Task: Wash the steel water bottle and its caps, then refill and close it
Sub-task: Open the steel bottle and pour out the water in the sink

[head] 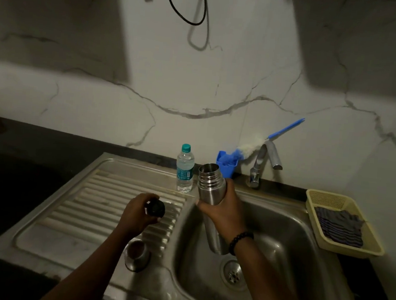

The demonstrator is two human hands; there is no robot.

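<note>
Overhead, we grip the open steel bottle in our right hand, fingers wrapped round it above the sink; our left hand clutches the black cap (steel cap rests on the drainboard).

Dim kitchen, light falling mostly on centre of wall. White marble-look backsplash with grey veins, vertical tile seam right of centre. Black cable looped down from top edge, casting shadow on wall. Dark block shadows at upper left and upper right of wall. Black tabletop along wall base, running left into darkness. Steel sink unit set in tabletop: ribbed drainboard left, basin right, round drain at basin floor. Chrome tap at back edge of basin, spout angled right. Yellow plastic basket on right edge of tabletop, striped dark cloth inside.
</note>
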